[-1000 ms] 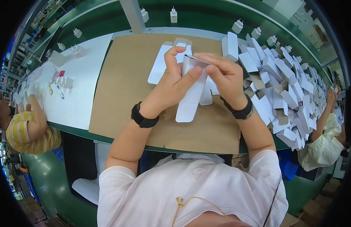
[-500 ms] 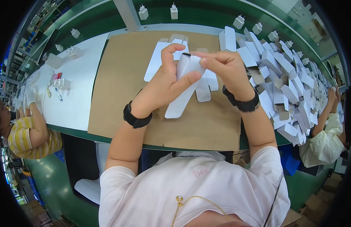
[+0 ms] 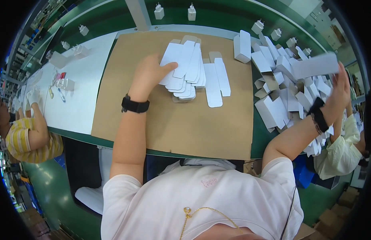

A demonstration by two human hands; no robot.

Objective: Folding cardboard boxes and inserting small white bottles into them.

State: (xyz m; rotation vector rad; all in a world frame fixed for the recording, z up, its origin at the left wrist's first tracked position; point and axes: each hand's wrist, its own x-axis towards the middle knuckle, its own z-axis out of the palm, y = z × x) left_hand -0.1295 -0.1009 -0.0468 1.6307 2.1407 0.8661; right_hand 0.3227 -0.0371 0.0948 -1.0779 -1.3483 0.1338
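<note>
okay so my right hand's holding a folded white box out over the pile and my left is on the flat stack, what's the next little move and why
Probably let the folded box drop from your right hand onto the pile of folded boxes below it, while your left hand, already touching the flat stack, slides off the top blank.

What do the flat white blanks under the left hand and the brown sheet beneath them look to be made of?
Flat white blanks: apparently thin matte paperboard, die-cut with rounded tabs and fold lines. Brown sheet: probably plain cardboard or kraft board, with a dull, even tan surface. The left hand rests on the blanks.

L hand (image 3: 147, 76) flat, R hand (image 3: 340, 91) raised, gripping.
</note>
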